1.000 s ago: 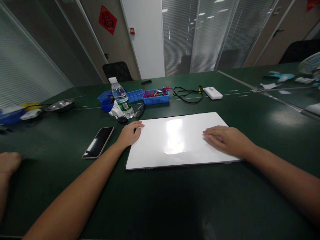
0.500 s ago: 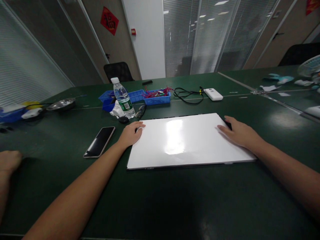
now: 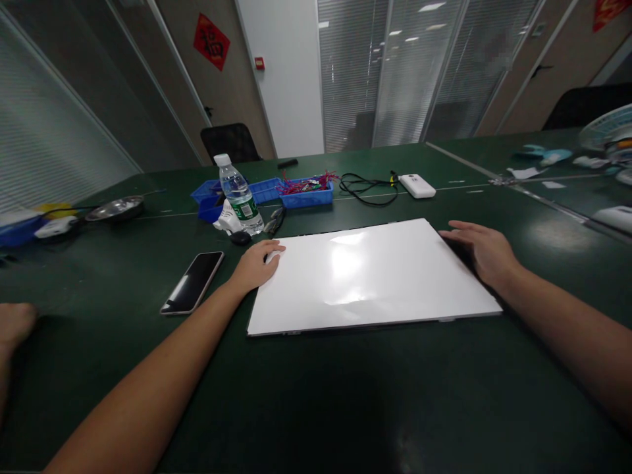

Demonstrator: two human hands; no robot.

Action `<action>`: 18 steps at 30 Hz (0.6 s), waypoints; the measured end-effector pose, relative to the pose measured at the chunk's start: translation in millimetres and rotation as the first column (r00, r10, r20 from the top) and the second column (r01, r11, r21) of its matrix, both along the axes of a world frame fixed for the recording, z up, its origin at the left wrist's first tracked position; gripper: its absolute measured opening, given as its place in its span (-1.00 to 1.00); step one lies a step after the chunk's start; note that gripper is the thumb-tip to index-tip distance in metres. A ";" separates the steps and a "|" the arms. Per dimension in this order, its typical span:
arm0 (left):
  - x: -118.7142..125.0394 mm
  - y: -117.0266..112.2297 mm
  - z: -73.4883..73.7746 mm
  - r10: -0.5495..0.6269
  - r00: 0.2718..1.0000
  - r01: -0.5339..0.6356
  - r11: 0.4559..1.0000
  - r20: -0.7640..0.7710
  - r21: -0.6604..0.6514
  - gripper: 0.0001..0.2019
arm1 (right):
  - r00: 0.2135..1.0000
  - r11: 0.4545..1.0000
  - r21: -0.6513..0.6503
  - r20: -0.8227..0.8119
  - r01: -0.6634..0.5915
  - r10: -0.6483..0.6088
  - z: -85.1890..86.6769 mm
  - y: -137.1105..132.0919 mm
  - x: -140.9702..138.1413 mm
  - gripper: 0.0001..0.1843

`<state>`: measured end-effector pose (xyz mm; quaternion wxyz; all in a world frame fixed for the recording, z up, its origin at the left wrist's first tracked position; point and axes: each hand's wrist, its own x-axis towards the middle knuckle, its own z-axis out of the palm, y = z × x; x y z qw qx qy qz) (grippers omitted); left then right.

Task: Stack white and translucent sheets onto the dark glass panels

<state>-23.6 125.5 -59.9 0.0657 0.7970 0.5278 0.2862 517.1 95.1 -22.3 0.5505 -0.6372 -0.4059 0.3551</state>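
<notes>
A glossy white rectangular panel (image 3: pixel 370 283) with a thin dark edge lies on the green table (image 3: pixel 316 401) in front of me. My left hand (image 3: pixel 257 264) grips its left edge near the far corner, the thumb on top and the fingers around the side. Just off the right edge, my right hand (image 3: pixel 481 250) has its fingers stretched out and apart, with nothing in them. The underside of the panel is hidden.
Left of the panel lies a phone (image 3: pixel 192 283). Behind stand a water bottle (image 3: pixel 239 196) and a blue tray (image 3: pixel 307 195) of red wires. A black cable (image 3: pixel 368 189) and white power bank (image 3: pixel 417 186) lie further right. Another person's hand (image 3: pixel 16 324) rests at far left.
My right hand has let go of the panel's right edge, its thumb lifting off the top and its fingers straightening. My left hand stays on the left edge. The view has shifted slightly.
</notes>
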 end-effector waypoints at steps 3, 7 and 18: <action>0.2 0.0 1.4 -0.012 1.000 0.012 1.000 -0.005 0.010 -0.59 | 0.974 1.000 -0.006 -0.225 0.026 -0.026 10.9 -4.8 -3.5 -0.36; 0.2 0.1 1.8 -0.013 1.000 0.013 1.000 -0.001 0.023 -0.59 | 0.910 0.999 0.037 -0.414 0.015 0.001 22.4 -12.8 -4.9 -0.33; 1.0 1.0 -0.7 -0.033 0.999 0.032 0.998 0.016 0.059 -0.59 | 0.855 0.984 0.177 -0.506 -0.024 0.112 11.4 -9.1 2.0 -0.43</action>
